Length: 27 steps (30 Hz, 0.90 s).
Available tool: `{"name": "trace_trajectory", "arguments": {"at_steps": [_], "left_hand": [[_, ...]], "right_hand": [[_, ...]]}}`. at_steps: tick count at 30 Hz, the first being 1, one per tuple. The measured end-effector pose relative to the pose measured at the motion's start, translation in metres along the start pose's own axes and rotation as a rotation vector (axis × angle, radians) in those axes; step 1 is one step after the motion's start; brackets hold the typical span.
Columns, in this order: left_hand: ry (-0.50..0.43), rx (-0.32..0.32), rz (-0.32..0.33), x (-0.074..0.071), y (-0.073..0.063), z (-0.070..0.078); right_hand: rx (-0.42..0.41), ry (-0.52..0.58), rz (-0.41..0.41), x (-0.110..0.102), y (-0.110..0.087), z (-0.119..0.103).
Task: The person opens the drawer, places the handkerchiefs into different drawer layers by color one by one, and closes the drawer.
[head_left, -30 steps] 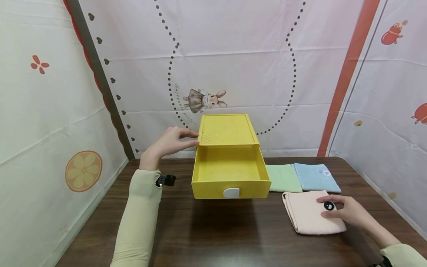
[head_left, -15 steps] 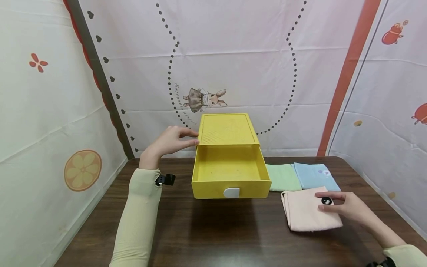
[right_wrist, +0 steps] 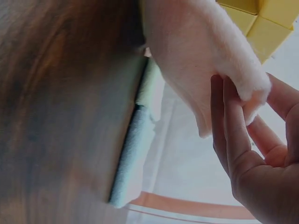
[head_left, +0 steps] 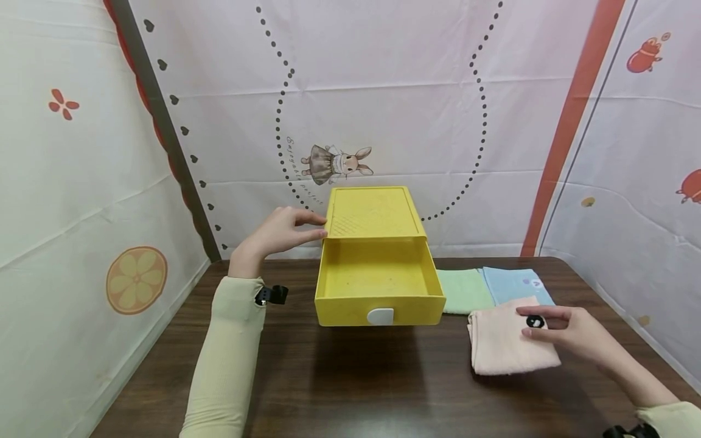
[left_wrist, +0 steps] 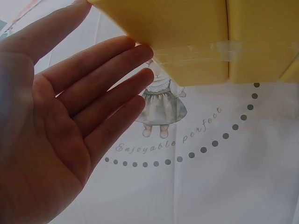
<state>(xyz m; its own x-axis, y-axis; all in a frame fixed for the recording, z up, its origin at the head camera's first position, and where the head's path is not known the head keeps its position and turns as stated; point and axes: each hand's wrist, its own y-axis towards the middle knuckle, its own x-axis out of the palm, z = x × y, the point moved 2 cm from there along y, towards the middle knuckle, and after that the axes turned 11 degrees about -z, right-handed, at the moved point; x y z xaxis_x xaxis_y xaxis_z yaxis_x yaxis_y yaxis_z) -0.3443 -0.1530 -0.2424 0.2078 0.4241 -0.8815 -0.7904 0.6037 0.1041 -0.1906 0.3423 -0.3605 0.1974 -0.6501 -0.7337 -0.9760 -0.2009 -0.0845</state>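
Observation:
A folded pale pink towel (head_left: 506, 344) with a black round patch is pinched at its right edge by my right hand (head_left: 577, 331). In the right wrist view the towel (right_wrist: 196, 51) hangs raised from the dark wooden table, with fingers under it and the thumb on the other side. My left hand (head_left: 278, 231) touches the left edge of a yellow drawer box (head_left: 378, 213) with its thumb and fingertips. Those fingers look nearly straight in the left wrist view. The box's drawer (head_left: 339, 311) is pulled out, its inside bare, with a white handle (head_left: 380, 316) in front.
Behind the pink towel lie a folded green towel (head_left: 465, 293) and a folded blue towel (head_left: 515, 285), side by side on the table (head_left: 285, 377). Printed cloth (head_left: 383, 121) hangs behind the table and along both sides.
The pink towel has come up off the table in my right hand and shifted slightly away, its near edge hanging. My left hand and the yellow box stay in place.

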Motion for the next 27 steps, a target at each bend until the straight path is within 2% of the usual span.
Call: {"name": "trace_trajectory", "arguments": {"at_steps": [10,17,27], "left_hand": [[0.007,0.005,-0.010,0.000,0.000,0.001],[0.011,-0.001,-0.012,0.000,0.000,0.001],[0.022,0.003,-0.013,-0.001,0.000,0.001]], "right_hand": [[-0.033,-0.005,0.022,-0.011,-0.008,-0.018],[-0.010,-0.010,0.044,-0.020,-0.011,-0.028],[0.010,-0.054,0.031,-0.038,-0.014,-0.037]]}}
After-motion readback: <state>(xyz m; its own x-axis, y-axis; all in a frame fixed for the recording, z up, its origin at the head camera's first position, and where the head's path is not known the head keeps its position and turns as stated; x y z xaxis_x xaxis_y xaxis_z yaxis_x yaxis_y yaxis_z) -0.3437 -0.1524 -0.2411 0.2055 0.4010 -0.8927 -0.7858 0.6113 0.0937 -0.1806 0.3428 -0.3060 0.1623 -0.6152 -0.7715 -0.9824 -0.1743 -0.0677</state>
